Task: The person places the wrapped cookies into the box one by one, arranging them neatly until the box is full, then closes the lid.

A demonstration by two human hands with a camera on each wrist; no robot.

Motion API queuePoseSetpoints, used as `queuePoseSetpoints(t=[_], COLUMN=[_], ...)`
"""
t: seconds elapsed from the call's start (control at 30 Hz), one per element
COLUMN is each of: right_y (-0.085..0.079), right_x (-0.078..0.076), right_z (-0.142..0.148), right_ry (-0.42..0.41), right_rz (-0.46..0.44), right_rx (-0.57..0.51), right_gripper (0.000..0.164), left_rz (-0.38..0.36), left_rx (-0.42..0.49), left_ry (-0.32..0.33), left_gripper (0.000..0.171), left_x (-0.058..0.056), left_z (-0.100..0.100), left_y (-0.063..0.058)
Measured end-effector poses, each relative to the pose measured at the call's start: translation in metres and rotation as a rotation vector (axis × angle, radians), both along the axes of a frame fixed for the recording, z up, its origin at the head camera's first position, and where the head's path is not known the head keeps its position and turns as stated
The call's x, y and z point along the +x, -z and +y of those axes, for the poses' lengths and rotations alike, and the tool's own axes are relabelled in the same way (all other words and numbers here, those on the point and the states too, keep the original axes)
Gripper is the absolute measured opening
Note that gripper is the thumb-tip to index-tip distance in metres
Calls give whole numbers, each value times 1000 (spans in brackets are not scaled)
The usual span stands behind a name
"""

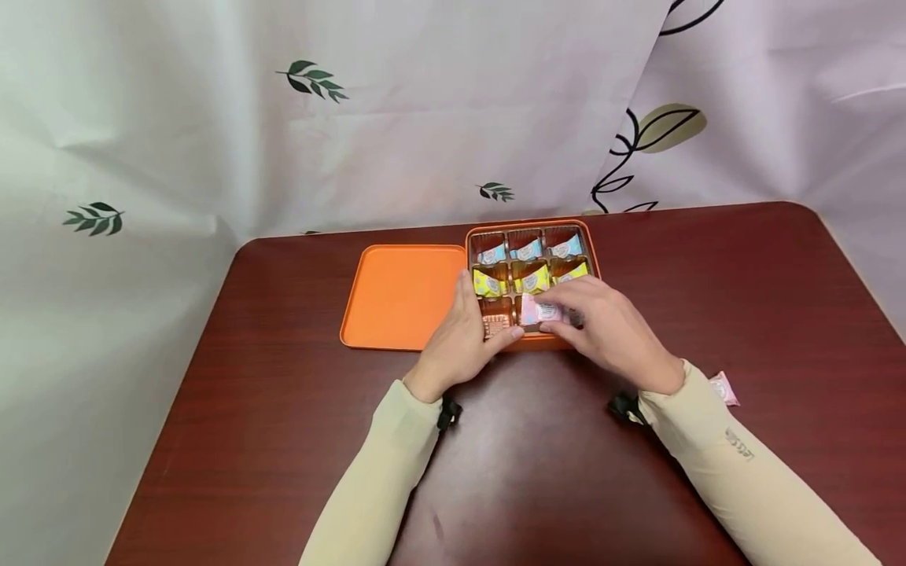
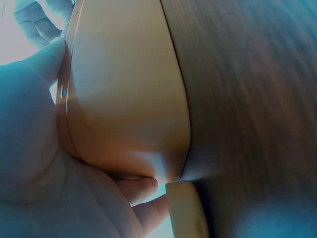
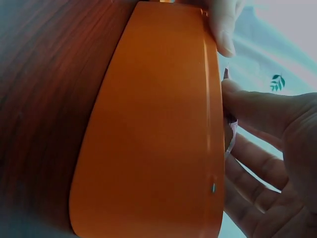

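Observation:
An orange box (image 1: 597,250) with a divided brown inner tray stands at the table's far edge. Blue-wrapped candies (image 1: 526,250) lie in its back row, yellow-wrapped candies (image 1: 532,280) in the middle row. My left hand (image 1: 453,342) lies against the box's front left corner, fingers straight along the left side, thumb on the front rim. With thumb and fingers, my right hand (image 1: 612,330) pinches a pink-wrapped candy (image 1: 532,310) at the front middle compartment. The front left compartment shows its brown floor; my right hand covers the front right one.
The orange lid (image 1: 396,299) lies flat on the table, left of the box. Another pink-wrapped candy (image 1: 723,389) lies on the dark red table (image 1: 283,440), beside my right sleeve. A pale leaf-printed cloth (image 1: 425,118) hangs behind the table.

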State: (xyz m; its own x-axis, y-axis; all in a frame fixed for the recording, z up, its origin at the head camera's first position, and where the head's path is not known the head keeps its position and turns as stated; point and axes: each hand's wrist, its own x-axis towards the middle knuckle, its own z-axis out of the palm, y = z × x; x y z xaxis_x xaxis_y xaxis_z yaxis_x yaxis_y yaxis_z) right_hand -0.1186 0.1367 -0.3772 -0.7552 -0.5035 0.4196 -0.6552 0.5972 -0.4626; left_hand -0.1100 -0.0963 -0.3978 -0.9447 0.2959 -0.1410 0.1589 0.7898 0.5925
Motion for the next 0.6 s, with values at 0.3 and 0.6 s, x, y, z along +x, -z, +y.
queuePoseSetpoints(t=[0.3, 0.6], right_y=[5, 9], right_x=[3, 3], right_z=[-6, -6], right_ry=[-35, -49], right_rz=[-39, -86], right_rx=[3, -26], right_gripper=[32, 26], left_rz=[11, 27], left_rx=[19, 38], left_ry=[9, 14], left_gripper=[113, 116], left_x=[4, 6], left_z=[-3, -6], left_y=[-1, 0])
